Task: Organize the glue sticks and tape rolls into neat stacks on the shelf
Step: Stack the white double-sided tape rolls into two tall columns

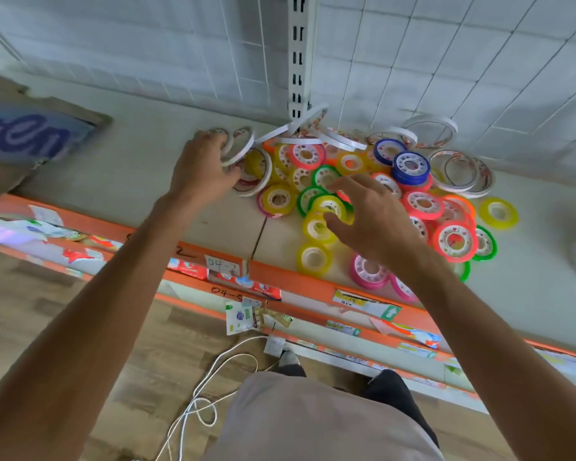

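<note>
Beside the slotted upright point(300, 61) on the shelf point(140, 168), my left grip point(200, 164) clasps thin white tape rings point(243, 144). Right grip point(369, 214) hovers, fingers spread, holding nothing, over the colored tape rolls point(423, 204); nearest is a yellow roll point(328, 204) lying flat under its fingertips.

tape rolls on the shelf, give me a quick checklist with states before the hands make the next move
1. Left hand has a grasp: ok, its fingers curl round thin white tape rolls at the left end of the pile.
2. Right hand is free to pick: ok, fingers spread over the small yellow tape rolls, gripping nothing.
3. Coloured tape rolls stacked neatly: not ok, they lie in a loose overlapping heap.
4. Bare space for a stack: ok, the shelf shows open surface left of the pile.
5. Rolls safe from the front edge: not ok, a pink tape roll sits near the orange rail.
6. Glue sticks located: cannot tell, none visible.
</note>
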`<state>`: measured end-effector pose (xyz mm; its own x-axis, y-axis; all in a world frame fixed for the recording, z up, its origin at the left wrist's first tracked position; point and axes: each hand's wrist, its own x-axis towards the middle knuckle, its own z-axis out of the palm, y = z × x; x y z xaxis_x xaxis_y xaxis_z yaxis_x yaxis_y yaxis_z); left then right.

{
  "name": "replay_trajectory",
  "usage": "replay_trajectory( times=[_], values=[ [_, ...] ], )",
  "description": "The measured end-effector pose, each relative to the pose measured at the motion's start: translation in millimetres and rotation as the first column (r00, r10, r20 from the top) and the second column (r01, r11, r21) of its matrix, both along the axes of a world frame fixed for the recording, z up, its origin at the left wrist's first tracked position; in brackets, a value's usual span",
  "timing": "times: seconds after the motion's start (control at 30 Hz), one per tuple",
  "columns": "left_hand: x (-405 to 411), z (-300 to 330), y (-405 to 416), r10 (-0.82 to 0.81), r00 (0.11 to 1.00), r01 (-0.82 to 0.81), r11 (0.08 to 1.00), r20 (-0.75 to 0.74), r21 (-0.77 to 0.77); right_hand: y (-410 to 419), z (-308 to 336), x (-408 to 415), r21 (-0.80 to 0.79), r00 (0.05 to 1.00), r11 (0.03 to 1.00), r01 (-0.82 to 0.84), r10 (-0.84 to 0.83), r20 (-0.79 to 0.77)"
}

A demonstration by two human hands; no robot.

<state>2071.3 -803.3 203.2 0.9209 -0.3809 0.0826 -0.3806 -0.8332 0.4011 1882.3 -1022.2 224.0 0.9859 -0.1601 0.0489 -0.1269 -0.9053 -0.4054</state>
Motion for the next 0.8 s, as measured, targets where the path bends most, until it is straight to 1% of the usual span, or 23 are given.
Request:
replay_trajectory(
  times=[0.07, 0.1, 0.17, 0.2, 0.27, 0.33, 0.47, 0.57, 0.67, 0.73, 0.8],
  values=[
    [34.6, -5.5, 9.2, 0.023, 0.99, -0.009, 0.995, -0.136, 0.101, 10.6, 3.1, 12.3, 0.022, 0.999, 0.999, -0.043, 0.043, 0.001],
    [48.8, -8.1, 13.7, -0.005, 0.984, 0.038, 0.982, -0.177, 0.183, 17.2, 5.7, 18.8, 0.044, 0.998, 0.997, -0.065, 0.065, -0.004],
    [73.4, -14.6, 19.7, -0.115, 0.97, 0.185, 0.923, -0.215, 0.337, 33.3, 12.7, 37.0, 0.058, 0.994, 0.992, -0.11, 0.111, -0.022],
    [81.3, -14.6, 19.5, -0.169, 0.961, 0.242, 0.898, -0.218, 0.368, 42.0, 16.1, 50.0, 0.046, 0.99, 0.99, -0.137, 0.138, -0.016],
    [93.4, -13.9, 17.2, -0.216, 0.943, 0.294, 0.899, -0.254, 0.324, 59.7, 20.4, 79.8, 0.022, 0.982, 0.982, -0.19, 0.189, 0.016],
    [101.4, -13.4, 17.3, -0.236, 0.93, 0.313, 0.91, -0.281, 0.272, 71.4, 19.8, 108.9, -0.004, 0.979, 0.98, -0.199, 0.199, 0.045],
    [107.4, -16.1, 24.2, -0.181, 0.938, 0.256, 0.937, -0.296, 0.239, 77.6, 13.7, 150.7, -0.161, 0.977, 0.964, -0.214, 0.211, -0.036],
    [102.9, -11.6, 31.4, -0.133, 0.959, 0.185, 0.962, -0.248, 0.199, 76.8, 10.7, 169.9, -0.27, 0.97, 0.932, -0.24, 0.224, -0.089],
    [90.8, -11.4, 49.0, -0.096, 0.98, 0.128, 0.974, -0.173, 0.184, 79.3, 8.0, 187.4, -0.35, 0.96, 0.897, -0.269, 0.219, -0.176],
    [76.5, -15.8, 66.8, -0.075, 0.988, 0.091, 0.989, -0.132, 0.116, 83.1, 4.9, 196.6, -0.402, 0.951, 0.869, -0.289, 0.215, -0.22],
    [60.7, -24.0, 86.3, -0.05, 0.995, 0.051, 0.999, -0.088, 0.008, 88.4, -0.1, 204.3, -0.432, 0.951, 0.855, -0.287, 0.203, -0.231]
  ],
)
